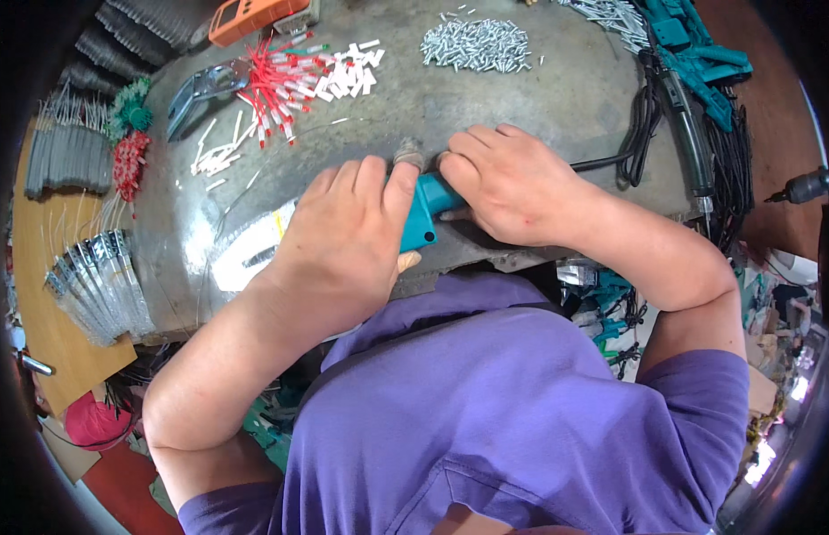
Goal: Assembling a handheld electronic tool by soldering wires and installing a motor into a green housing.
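A teal power tool housing (421,223) lies across the near edge of the workbench under both hands. My left hand (343,236) is wrapped over its left part, with a greyish wrapping on one fingertip and a yellowish one on another. On the narrower right end, my right hand (512,187) is closed, its fingers curled over the teal part. A black cord (602,163) runs right from beside that hand. Left of my left hand is a shiny pale piece (254,250) with a yellow patch; whether it joins the housing is hidden.
Screws (475,45) lie piled at the back. Red wires (276,76), white sleeves (352,71) and crimping pliers (209,85) sit at back left, near an orange meter (254,20). A dark screwdriver (686,125) and teal housings (700,58) are at right. Bagged parts (102,276) stand left.
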`<state>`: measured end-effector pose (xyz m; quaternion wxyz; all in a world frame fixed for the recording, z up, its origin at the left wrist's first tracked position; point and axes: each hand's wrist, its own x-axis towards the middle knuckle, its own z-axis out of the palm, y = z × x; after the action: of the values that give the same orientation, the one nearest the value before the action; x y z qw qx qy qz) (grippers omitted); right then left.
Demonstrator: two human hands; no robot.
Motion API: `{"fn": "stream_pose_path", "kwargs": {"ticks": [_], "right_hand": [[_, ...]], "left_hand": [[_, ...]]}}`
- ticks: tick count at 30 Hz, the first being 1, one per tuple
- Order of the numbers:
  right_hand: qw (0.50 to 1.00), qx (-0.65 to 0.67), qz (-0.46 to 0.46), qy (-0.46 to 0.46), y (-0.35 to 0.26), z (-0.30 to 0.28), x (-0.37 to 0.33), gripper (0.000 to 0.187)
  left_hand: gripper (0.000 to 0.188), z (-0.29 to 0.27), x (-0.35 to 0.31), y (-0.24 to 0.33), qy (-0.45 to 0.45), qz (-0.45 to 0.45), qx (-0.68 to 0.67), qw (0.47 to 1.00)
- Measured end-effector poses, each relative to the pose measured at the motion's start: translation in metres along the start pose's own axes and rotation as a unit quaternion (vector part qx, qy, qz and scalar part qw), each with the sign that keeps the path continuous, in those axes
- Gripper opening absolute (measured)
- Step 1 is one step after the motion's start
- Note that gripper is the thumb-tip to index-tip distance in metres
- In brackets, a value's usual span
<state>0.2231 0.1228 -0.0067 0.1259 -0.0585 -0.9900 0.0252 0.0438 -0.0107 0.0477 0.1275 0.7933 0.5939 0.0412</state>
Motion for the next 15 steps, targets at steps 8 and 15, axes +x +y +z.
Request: {"fn": "stream_pose_path", "kwargs": {"ticks": [8,15], "right_hand": [[0.936,0.317,0.11,-0.105,0.037,-0.035,-0.002,0.029],[0.967,0.064,0.234,0.073,0.13,-0.003,-0.012,0.02]], "left_hand": [[0.075,0.002,0.012,0.007,-0.009,-0.008,0.027,1.0],[0.073,0.0,0.016,0.004,0.014,0.011,0.04,0.999]]}}
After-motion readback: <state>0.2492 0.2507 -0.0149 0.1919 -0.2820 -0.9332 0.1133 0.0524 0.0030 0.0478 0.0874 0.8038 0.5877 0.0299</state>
